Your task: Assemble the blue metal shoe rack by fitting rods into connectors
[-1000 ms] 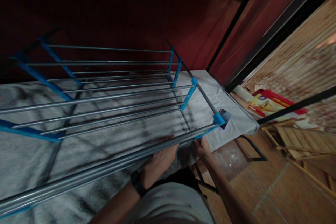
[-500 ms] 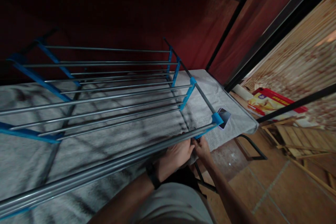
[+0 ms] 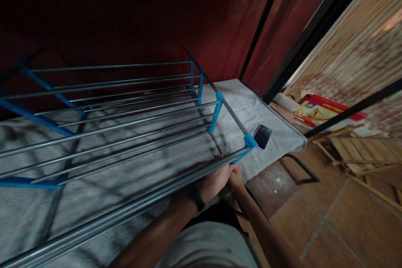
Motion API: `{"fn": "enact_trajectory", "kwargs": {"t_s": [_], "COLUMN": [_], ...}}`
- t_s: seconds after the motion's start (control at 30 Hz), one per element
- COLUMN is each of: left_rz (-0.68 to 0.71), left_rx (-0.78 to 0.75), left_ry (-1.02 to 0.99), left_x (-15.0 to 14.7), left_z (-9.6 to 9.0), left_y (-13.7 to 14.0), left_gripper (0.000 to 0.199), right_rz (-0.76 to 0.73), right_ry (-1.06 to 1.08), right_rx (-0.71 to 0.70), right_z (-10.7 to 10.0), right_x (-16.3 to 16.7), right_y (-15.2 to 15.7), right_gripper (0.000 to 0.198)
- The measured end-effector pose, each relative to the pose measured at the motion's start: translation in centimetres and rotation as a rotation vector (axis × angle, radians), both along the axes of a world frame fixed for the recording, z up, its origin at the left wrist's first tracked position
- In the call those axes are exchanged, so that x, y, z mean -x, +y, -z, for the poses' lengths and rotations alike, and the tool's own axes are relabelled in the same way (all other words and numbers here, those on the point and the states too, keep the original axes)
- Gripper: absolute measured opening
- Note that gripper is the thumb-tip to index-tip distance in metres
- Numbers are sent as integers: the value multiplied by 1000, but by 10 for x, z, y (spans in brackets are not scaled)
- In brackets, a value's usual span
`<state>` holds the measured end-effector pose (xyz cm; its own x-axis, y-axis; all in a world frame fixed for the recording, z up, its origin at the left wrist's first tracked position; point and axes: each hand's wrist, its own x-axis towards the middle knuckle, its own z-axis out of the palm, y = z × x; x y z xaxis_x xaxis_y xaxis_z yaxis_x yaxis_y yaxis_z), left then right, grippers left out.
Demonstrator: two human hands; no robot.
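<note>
A rack of grey metal tubes [image 3: 147, 130] with blue plastic brackets [image 3: 216, 113] stands on a bed-like surface covered in grey cloth [image 3: 276, 142]. At the lower end of its near right bracket, my left hand [image 3: 216, 182] is closed beneath the front tube, a dark band on its wrist. My right hand [image 3: 236, 177] is closed too, its fingers pressed against the left ones. What the fingers hold is hidden between the hands and below the tube. A phone [image 3: 263, 136] with a dark screen lies on the cloth just right of the rack's corner.
Behind the rack rises a dark red wall [image 3: 220, 50], with black metal posts [image 3: 264, 25] at the right. Past them are a red and yellow box [image 3: 320, 111] and slatted wooden pieces [image 3: 361, 155] on the tiled floor [image 3: 326, 213].
The view has shifted a little, so the rack sits further left and the phone shows more fully. My hands stay at the same bracket, now drawn closer together.
</note>
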<state>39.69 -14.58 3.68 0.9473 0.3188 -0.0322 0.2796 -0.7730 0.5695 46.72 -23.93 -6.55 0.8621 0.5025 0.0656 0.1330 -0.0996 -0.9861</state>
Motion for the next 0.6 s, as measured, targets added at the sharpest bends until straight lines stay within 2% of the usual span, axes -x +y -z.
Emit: {"fn": "enact_trajectory", "kwargs": {"t_s": [0.2, 0.47, 0.6], "left_rz": [-13, -27, -20], "left_rx": [15, 17, 20], "left_ry": [3, 73, 67], "left_x": [-2, 0, -2], "left_z": [-5, -20, -16], "left_y": [-2, 0, -2], "left_gripper": [34, 36, 36], "right_rz": [-12, -27, -31], "right_ry": [14, 0, -26], "right_rx": [-21, -24, -15], "right_z": [3, 0, 2], "right_x": [1, 2, 1], "right_y": [1, 2, 3], "right_gripper": [24, 26, 25]}}
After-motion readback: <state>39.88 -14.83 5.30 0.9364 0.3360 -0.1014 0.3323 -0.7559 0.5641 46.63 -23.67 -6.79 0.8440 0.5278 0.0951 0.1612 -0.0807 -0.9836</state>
